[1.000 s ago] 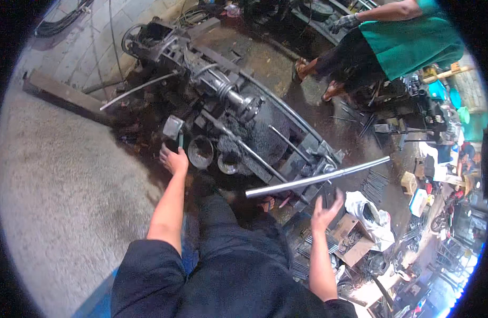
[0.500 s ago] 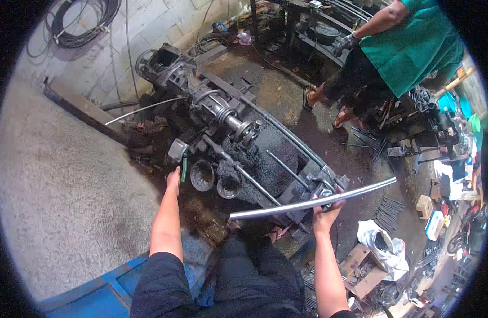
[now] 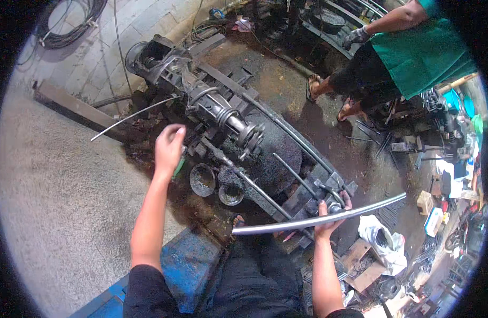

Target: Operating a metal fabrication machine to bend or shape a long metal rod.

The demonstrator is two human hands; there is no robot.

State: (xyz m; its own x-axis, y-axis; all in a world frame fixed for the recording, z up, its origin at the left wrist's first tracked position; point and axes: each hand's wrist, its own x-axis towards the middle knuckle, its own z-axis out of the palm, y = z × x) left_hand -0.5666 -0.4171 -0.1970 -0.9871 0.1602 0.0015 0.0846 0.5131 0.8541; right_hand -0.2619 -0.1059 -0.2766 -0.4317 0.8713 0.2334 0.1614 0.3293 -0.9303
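Note:
A long, shiny metal pipe (image 3: 276,226), slightly bowed, lies across my right hand (image 3: 331,218), whose thumb and fingers are wrapped round it near its middle. It slants up to the right, over the near end of a greasy machine (image 3: 223,114). My left hand (image 3: 170,147) is raised at the left side of the machine, with nothing visible in it; its fingers are smeared by motion and partly hidden. A green handle (image 3: 180,166) shows just below this hand. Two round metal cups (image 3: 203,180) sit between the handle and the machine's rods.
At the upper right stands a person in a green top (image 3: 413,55), one gloved hand near a bench. A steel beam (image 3: 80,110) lies along the left wall. Thin rods, a white sack (image 3: 382,241) and a cardboard box (image 3: 363,265) are on the right. A blue metal surface (image 3: 188,265) is below.
My left hand has moved up and away from the green handle, which it was next to. My right hand, with the pipe, has come slightly lower and to the right.

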